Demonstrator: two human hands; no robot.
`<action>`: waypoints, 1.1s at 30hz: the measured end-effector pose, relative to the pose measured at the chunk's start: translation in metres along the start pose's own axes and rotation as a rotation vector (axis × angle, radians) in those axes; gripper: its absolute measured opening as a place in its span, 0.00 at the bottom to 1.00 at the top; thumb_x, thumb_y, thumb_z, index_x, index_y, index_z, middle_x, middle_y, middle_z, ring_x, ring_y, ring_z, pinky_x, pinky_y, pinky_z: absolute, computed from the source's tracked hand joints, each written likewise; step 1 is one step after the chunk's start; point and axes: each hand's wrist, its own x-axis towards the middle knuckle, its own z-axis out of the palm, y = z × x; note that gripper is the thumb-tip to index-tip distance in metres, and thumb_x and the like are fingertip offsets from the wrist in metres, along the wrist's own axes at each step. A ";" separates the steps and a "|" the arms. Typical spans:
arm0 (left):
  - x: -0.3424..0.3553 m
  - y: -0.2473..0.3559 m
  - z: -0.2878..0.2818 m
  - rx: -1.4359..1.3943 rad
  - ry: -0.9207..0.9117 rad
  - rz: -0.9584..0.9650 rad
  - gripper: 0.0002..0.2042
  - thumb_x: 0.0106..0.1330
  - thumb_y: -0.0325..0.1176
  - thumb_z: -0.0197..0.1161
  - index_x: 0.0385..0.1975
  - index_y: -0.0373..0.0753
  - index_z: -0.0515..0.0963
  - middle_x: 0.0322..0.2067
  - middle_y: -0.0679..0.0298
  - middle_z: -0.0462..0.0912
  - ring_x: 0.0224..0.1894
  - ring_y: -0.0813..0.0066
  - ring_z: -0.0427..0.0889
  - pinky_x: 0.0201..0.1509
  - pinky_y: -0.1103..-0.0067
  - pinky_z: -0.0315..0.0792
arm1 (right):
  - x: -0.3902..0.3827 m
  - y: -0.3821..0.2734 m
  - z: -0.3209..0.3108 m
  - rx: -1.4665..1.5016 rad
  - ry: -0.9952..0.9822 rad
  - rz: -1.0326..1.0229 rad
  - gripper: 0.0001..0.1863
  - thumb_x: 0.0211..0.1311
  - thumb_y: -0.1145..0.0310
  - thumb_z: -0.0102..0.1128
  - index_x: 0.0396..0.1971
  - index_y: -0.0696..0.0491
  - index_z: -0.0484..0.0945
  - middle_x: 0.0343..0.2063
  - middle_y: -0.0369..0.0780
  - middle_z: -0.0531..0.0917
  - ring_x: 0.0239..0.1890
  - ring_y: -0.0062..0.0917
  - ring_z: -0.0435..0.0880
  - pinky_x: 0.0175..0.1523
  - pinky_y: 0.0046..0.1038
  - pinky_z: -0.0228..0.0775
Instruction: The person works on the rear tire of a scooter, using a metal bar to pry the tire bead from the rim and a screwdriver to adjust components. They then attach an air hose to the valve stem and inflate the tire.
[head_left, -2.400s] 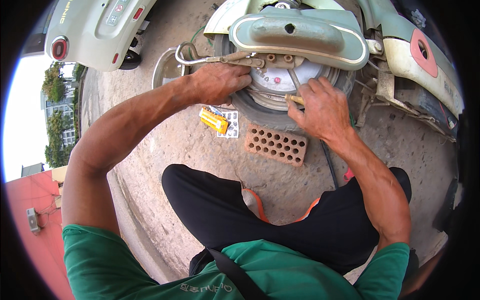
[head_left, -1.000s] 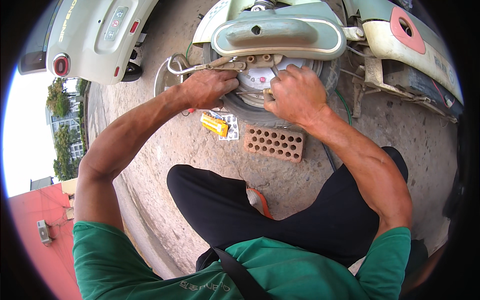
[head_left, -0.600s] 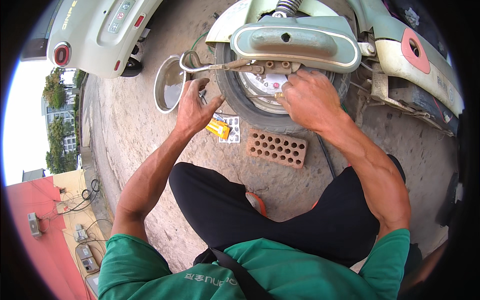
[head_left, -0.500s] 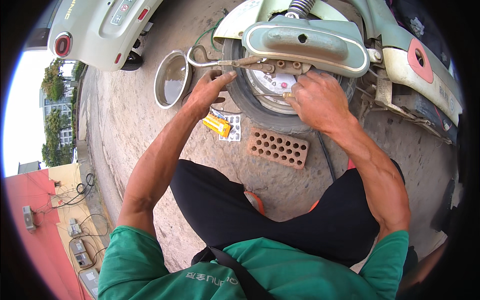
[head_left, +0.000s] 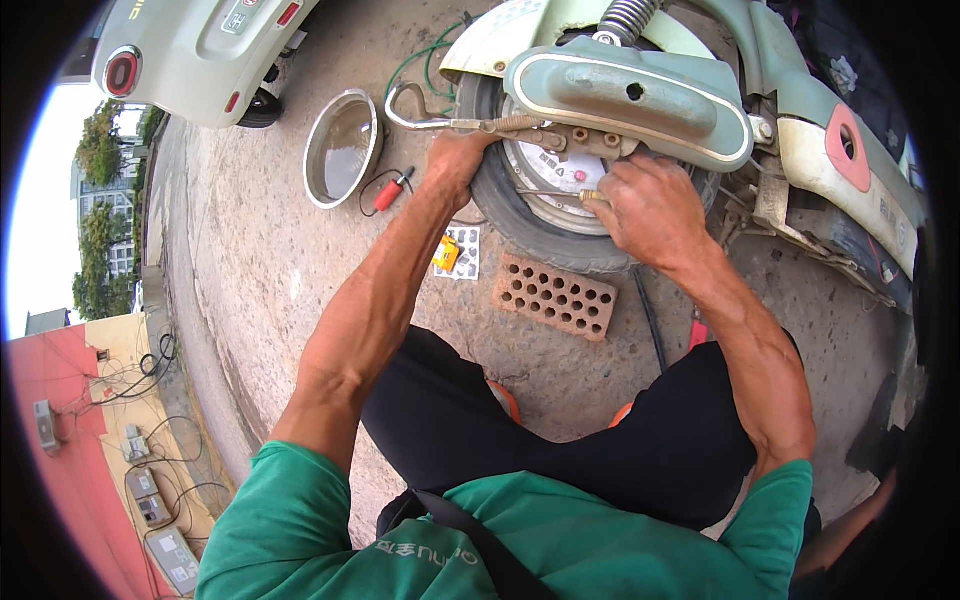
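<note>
A scooter's rear wheel (head_left: 505,215), with a black tyre and silver hub, lies before me under a grey-green cover (head_left: 640,105). My left hand (head_left: 458,163) is at the tyre's left edge, just below a bent metal stand (head_left: 412,122) with a spring; its fingers are mostly hidden. Over the hub's right side, my right hand (head_left: 652,208) has curled fingers around the brass-coloured end of a thin metal rod (head_left: 548,193). The rod runs leftward across the hub. What the right fingertips touch behind it is hidden.
A metal basin (head_left: 342,150) with liquid stands at the left, near a red-handled tool (head_left: 390,190). A yellow packet (head_left: 446,253) lies on a patch sheet (head_left: 466,262). Close to the tyre is a holed brick (head_left: 556,296). Another pale vehicle (head_left: 190,60) stands at the far left.
My left hand has moved right and up, in against the tyre and stand. The red-handled tool has come into sight beside the basin. My right hand keeps its place on the rod.
</note>
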 end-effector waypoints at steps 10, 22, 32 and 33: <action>0.010 -0.016 -0.002 -0.041 -0.057 0.128 0.21 0.61 0.33 0.79 0.46 0.20 0.86 0.42 0.50 0.91 0.37 0.67 0.91 0.41 0.71 0.87 | 0.013 -0.012 -0.039 0.189 -0.384 0.129 0.18 0.67 0.62 0.70 0.47 0.61 0.88 0.39 0.48 0.89 0.49 0.45 0.88 0.60 0.48 0.76; 0.005 -0.020 0.001 -0.038 -0.054 0.153 0.20 0.61 0.35 0.78 0.44 0.23 0.88 0.40 0.53 0.92 0.36 0.69 0.91 0.40 0.71 0.84 | 0.004 0.035 -0.030 1.263 -0.631 0.833 0.25 0.70 0.72 0.69 0.65 0.63 0.81 0.44 0.41 0.91 0.27 0.13 0.80 0.23 0.16 0.59; 0.007 -0.022 0.000 -0.033 -0.057 0.120 0.25 0.58 0.38 0.80 0.48 0.24 0.88 0.43 0.51 0.93 0.41 0.66 0.92 0.47 0.70 0.86 | 0.021 0.011 -0.051 1.153 -0.642 0.938 0.22 0.70 0.73 0.69 0.61 0.62 0.83 0.42 0.41 0.91 0.28 0.14 0.79 0.29 0.17 0.66; 0.007 -0.023 -0.003 -0.032 -0.065 0.095 0.25 0.58 0.38 0.80 0.49 0.24 0.88 0.44 0.51 0.93 0.42 0.66 0.93 0.48 0.70 0.86 | 0.026 0.001 -0.056 1.106 -0.638 0.936 0.21 0.70 0.73 0.69 0.60 0.62 0.84 0.41 0.41 0.91 0.28 0.14 0.79 0.30 0.18 0.68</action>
